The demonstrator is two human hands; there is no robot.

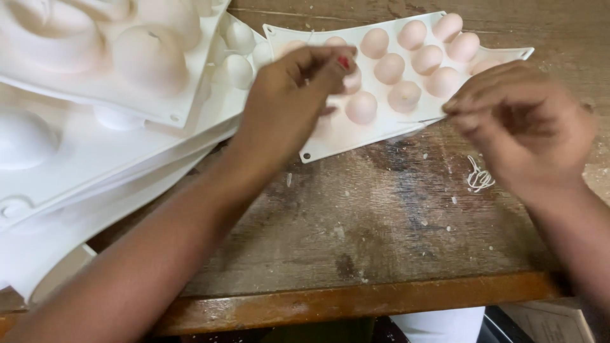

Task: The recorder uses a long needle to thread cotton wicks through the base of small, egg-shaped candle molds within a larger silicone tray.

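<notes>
On the worn wooden tabletop [356, 235] a little curl of white thread [480, 176] lies beside the right hand [524, 130], which pinches a thin needle [422, 121], fingers closed. The left hand [289, 101] presses, fingers curled, on the white dome mould sheet [394, 63] beyond; it looks light, floppy, best steadied flat near the edge.

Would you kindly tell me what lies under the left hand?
The left hand rests on the white mould tray of round domes; the domes beneath its palm are hidden.
</notes>
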